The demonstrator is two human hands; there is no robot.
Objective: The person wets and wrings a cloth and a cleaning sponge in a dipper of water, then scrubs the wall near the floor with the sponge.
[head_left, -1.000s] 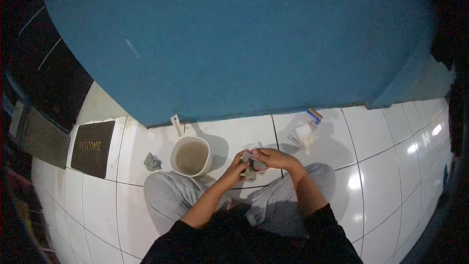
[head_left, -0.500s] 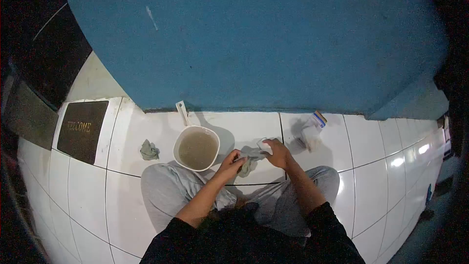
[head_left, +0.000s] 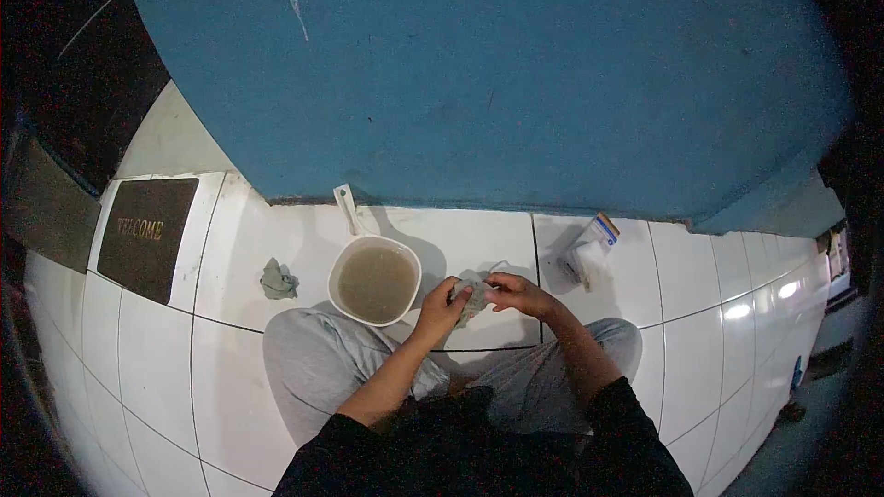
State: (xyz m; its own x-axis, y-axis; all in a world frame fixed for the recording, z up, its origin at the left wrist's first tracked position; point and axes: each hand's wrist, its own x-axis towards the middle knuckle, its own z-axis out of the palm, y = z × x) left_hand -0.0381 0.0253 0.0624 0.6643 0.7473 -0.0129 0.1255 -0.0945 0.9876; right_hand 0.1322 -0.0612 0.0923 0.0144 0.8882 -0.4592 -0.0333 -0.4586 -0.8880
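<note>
A crumpled grey cloth (head_left: 473,302) is between my two hands, low over the floor tiles. My left hand (head_left: 444,302) is closed on its left side. The fingers of my right hand (head_left: 517,295) pinch its right side. Just behind the cloth, a small white object (head_left: 498,267) shows in part; what it is I cannot make out. To the left of my hands stands a white dipper (head_left: 375,281) with murky water in it, its handle pointing at the wall. A second crumpled grey cloth (head_left: 278,280) lies on the floor left of the dipper.
A clear plastic bag (head_left: 590,256) with a blue and brown top lies on the tiles at the right. A blue wall (head_left: 497,83) rises in front. A dark mat (head_left: 147,237) reading WELCOME is at the left. My crossed legs in grey trousers are below.
The view has tilted and shifted slightly. The cloth, spread between both hands half a second ago, is now bunched up, and my hands are closer together.
</note>
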